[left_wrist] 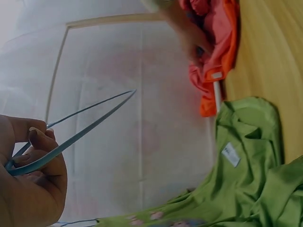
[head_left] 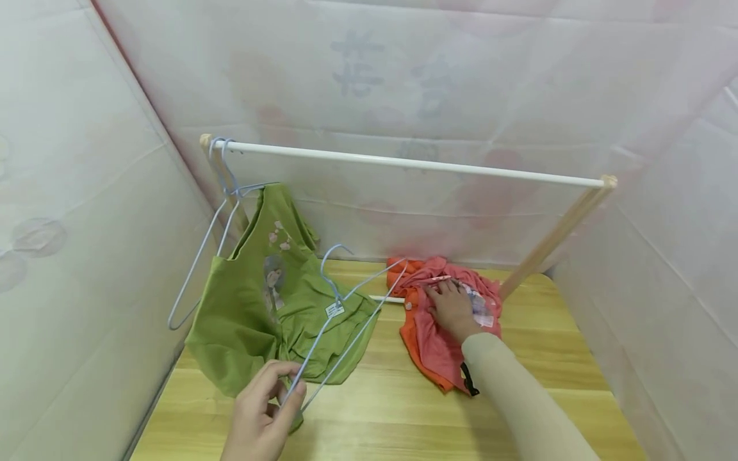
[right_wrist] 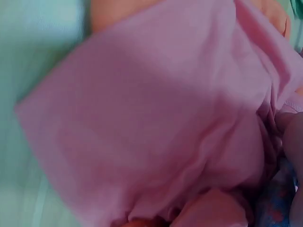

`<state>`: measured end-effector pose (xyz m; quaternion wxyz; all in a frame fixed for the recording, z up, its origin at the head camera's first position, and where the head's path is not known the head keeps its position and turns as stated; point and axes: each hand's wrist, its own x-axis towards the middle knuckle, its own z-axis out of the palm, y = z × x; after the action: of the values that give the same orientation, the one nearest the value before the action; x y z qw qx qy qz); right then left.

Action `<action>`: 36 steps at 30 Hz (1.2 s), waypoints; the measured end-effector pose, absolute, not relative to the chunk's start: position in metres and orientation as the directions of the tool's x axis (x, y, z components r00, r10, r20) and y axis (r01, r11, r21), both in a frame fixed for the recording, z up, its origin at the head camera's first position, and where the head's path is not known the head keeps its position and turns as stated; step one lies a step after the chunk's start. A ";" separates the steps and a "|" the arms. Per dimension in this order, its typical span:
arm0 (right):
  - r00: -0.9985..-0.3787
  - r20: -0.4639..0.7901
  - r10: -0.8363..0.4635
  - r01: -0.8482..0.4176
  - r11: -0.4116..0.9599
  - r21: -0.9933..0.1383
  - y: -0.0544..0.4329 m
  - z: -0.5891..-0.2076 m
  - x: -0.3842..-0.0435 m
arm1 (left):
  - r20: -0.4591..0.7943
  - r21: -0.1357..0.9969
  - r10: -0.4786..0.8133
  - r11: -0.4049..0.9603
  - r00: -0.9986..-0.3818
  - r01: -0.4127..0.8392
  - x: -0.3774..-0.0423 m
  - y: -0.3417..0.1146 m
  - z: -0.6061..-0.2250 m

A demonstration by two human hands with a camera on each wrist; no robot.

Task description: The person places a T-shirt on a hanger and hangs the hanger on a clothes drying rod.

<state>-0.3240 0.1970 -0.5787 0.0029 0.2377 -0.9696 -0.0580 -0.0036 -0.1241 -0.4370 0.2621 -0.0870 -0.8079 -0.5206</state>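
Note:
My left hand (head_left: 262, 403) pinches one lower corner of a light blue wire hanger (head_left: 318, 339), whose hook points up and away. In the left wrist view, the hanger's wire (left_wrist: 90, 124) runs out from between thumb and fingers. At the right, my right hand (head_left: 453, 310) pinches a pink shirt (head_left: 438, 349) near its printed patch. Folds of the pink cloth (right_wrist: 142, 113) gather at the thumb in the right wrist view. Under this shirt lies an orange garment (head_left: 411, 333). A green shirt (head_left: 242, 307) with a printed figure hangs at the left, its lower part spread on the table.
A white rail (head_left: 403, 161) on wooden posts (head_left: 550, 240) spans the table. Two blue hangers (head_left: 198, 258) hook over its left end, the green shirt on one. A low white bar crosses behind the held hanger. Pale curtain walls (head_left: 369, 77) enclose the wooden table (head_left: 369, 422).

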 end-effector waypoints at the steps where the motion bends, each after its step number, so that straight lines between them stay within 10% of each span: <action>1: -0.890 -0.028 -0.456 -0.456 0.883 0.115 0.198 -0.578 -0.325 | 0.501 0.803 -0.136 0.441 -0.855 0.401 -0.005 -0.123 -0.440; 14: -0.843 0.175 -0.509 -0.526 0.848 -0.070 0.170 -0.567 -0.342 | 0.468 0.813 -0.188 0.475 -0.863 0.337 -0.010 -0.118 -0.467; 25: -0.931 -0.111 -0.347 -0.305 0.909 -0.284 0.157 -0.563 -0.348 | 0.457 0.816 -0.138 0.458 -0.879 0.352 -0.016 -0.110 -0.469; 36: -0.951 0.036 -0.308 -0.260 0.728 -0.634 0.157 -0.560 -0.343 | 0.363 0.861 -0.142 0.429 -0.921 0.274 -0.022 -0.109 -0.472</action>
<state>-0.3427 0.1573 -0.5601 -0.0359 0.1528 -0.9289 0.3354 -0.0223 -0.1091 -0.4725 0.1949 -0.0401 -0.8227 -0.5326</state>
